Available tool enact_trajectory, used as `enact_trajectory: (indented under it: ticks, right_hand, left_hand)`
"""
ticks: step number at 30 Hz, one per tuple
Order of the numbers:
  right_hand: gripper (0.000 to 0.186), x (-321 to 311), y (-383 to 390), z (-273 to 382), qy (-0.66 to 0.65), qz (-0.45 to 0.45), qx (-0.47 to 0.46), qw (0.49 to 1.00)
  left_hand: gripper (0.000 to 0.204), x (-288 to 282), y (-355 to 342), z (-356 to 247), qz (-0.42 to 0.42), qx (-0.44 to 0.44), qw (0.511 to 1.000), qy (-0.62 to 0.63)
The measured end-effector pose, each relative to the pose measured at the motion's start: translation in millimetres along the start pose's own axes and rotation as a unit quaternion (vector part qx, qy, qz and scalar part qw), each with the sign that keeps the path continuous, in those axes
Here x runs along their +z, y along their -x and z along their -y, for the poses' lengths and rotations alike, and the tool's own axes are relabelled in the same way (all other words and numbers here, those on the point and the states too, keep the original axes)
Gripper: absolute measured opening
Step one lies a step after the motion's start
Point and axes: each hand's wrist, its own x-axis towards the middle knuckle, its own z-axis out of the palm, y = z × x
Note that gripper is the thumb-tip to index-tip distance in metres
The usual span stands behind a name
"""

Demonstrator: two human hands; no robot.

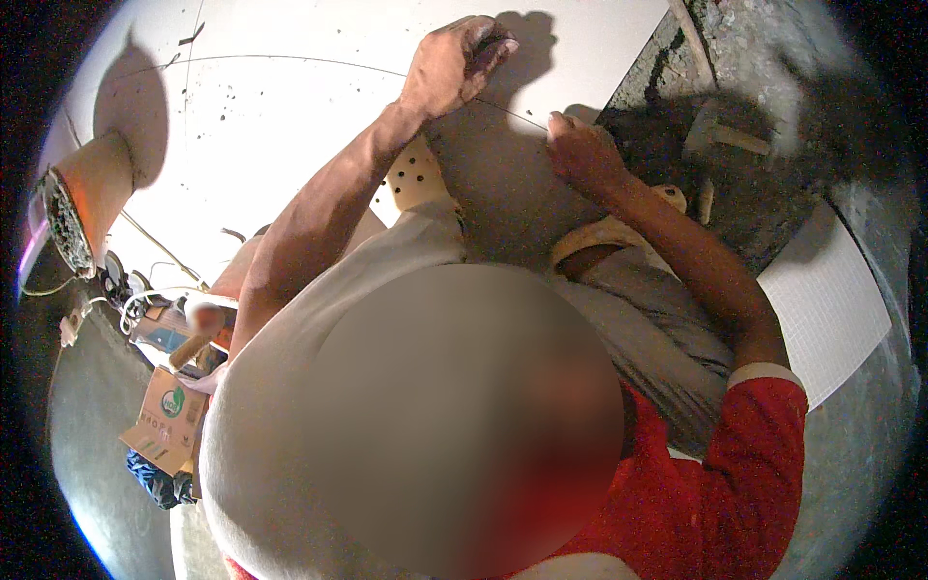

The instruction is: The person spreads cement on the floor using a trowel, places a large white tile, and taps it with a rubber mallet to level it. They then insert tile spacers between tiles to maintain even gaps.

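Observation:
Over the large white floor tiles [290,106], my left hand [462,66] reaches forward with its fingers curled in. Whatever it may hold is hidden, and its shadow falls on the tile just beyond. Nearer to me and further right, my right hand [585,155] is closed in a pinch by the tiles' right edge; I cannot make out anything in it. A thin dark joint runs across the tiles and passes between the two hands. Small dark bits lie scattered over the tile surface. A pale clog with holes [416,174] shows below my left forearm.
Rough grey mortar [744,68] borders the tiles on the right, with a wooden-handled tool [739,140] on it. A loose tile with a gridded face [826,300] lies nearer. At left are an orange bucket [101,198], cables and an opened cardboard box [164,420].

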Motion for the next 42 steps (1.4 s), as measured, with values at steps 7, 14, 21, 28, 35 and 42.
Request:
enact_trajectory:
  ticks: [7, 14, 21, 28, 35, 42]
  right_hand:
    - [0.022, -3, 9, -13, -0.078, -0.088, -0.053, 0.992]
    - [0.017, 19, 9, -34, -0.046, -0.12, -0.145, 0.981]
    - [0.01, 50, 7, -62, 0.109, -0.141, -0.176, 0.968]
    - [0.019, 49, 17, -61, 0.156, -0.141, -0.232, 0.95]
    - [0.023, 38, 12, -56, 0.125, -0.194, -0.262, 0.937]
    - [0.018, 32, 13, -43, -0.093, -0.165, -0.094, 0.977]
  left_hand:
    - [0.027, -2, -1, 5, 0.031, -0.005, 0.991, -0.132]
    - [0.042, -43, -11, 40, -0.11, -0.104, 0.964, -0.22]
    - [0.075, -93, -35, 78, -0.191, -0.126, 0.929, -0.29]
    - [0.074, -110, -37, 91, -0.187, -0.104, 0.928, -0.304]
    - [0.08, -141, -54, 107, -0.26, -0.142, 0.901, -0.316]
    - [0.088, -158, 0, 113, -0.25, -0.313, 0.854, -0.332]
